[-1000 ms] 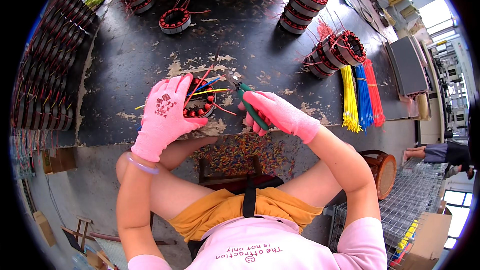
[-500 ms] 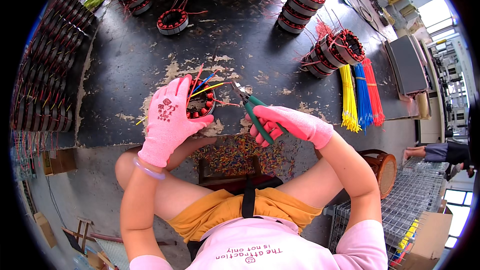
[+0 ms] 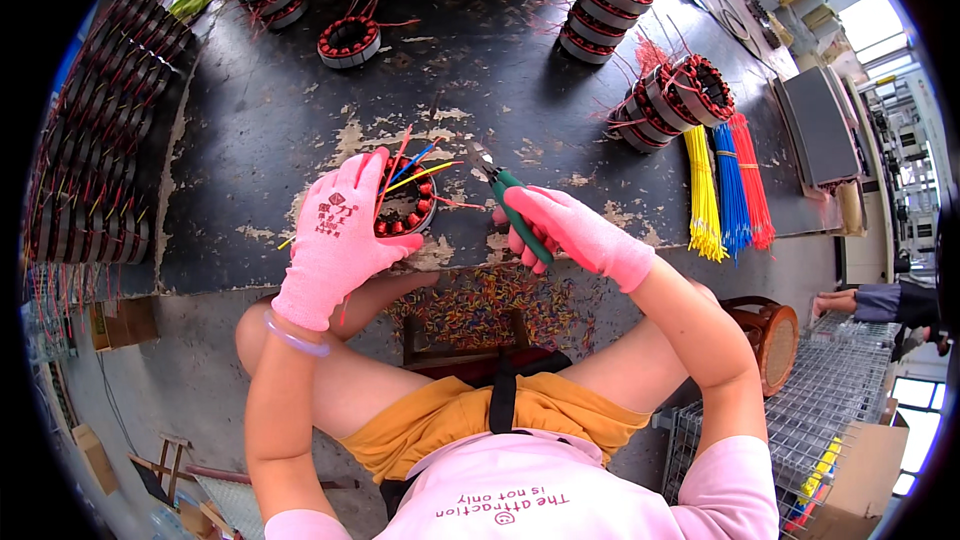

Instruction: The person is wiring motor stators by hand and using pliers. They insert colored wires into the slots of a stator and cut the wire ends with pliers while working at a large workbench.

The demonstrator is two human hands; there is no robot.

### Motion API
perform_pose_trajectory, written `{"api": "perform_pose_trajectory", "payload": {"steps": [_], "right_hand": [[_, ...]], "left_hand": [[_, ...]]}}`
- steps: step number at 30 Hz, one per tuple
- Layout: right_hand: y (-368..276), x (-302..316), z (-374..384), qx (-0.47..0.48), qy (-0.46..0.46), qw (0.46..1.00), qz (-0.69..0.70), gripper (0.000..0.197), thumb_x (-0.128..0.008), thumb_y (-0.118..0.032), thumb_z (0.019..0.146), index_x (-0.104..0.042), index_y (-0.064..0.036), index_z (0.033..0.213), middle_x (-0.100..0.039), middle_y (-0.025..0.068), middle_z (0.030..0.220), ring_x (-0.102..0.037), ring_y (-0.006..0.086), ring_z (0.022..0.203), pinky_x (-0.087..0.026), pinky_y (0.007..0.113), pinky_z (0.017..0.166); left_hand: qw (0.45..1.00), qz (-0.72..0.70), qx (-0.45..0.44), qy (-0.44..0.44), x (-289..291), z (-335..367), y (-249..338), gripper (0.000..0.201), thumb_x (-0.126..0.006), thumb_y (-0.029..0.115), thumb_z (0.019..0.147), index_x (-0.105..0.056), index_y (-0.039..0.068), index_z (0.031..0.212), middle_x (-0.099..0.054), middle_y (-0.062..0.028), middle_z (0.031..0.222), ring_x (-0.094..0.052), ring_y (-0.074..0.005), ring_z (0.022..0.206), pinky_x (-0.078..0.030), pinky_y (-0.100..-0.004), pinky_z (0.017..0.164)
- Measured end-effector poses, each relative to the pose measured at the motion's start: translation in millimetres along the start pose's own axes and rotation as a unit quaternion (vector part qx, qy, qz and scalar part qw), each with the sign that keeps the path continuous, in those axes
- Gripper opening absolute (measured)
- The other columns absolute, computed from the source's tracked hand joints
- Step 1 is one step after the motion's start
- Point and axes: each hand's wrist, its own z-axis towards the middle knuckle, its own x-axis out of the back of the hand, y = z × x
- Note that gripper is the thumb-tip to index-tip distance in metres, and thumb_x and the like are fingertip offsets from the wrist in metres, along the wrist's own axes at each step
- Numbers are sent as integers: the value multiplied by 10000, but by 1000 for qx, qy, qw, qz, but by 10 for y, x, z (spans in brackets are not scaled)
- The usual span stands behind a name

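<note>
My left hand (image 3: 345,220), in a pink glove, grips a stator (image 3: 427,204) with red windings near the table's front edge, fingers over its left side, thumb along the near rim. From the ring stick up a red wire (image 3: 396,162), a blue wire (image 3: 418,157) and a yellow wire (image 3: 425,172); thin red leads also poke out. Wrapped in my right hand (image 3: 575,230), also pink-gloved, are green-handled wire cutters (image 3: 511,183). Their jaws sit just beyond the yellow wire's end, apart from it. The fingers under the handles are partly hidden.
At the back stands a lone stator (image 3: 349,42). Stator stacks (image 3: 606,12) rise at back right, beside yellow (image 3: 703,195), blue (image 3: 733,190) and red wire bundles (image 3: 752,180). More stators (image 3: 95,140) line the left. Wire scraps (image 3: 480,310) litter the floor below the edge.
The cutters' jaws have moved slightly up and right, off the yellow wire's end, and their handles look closer together. My left hand keeps its hold on the stator.
</note>
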Motion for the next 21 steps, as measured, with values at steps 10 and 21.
{"api": "perform_pose_trajectory", "payload": {"steps": [10,21], "right_hand": [[139,97,-249,-43,-71,994,70,609,-562,-593,1006,-545,-55,1290,-697,104,1103,-714,186,914,-584,326,833],[51,-41,3,1,-15,1000,17,596,-583,-588,997,-574,-29,1203,-683,92,908,-672,169,744,-571,316,667]], "left_hand": [[984,82,146,54,-127,-16,301,1007,-883,554,662,-496,-2,1406,-606,-170,1158,-640,-350,1070,-525,-449,918],[987,74,136,45,-123,-22,273,1000,-872,567,676,-495,6,1413,-603,-166,1176,-625,-352,1104,-509,-452,944]]}}
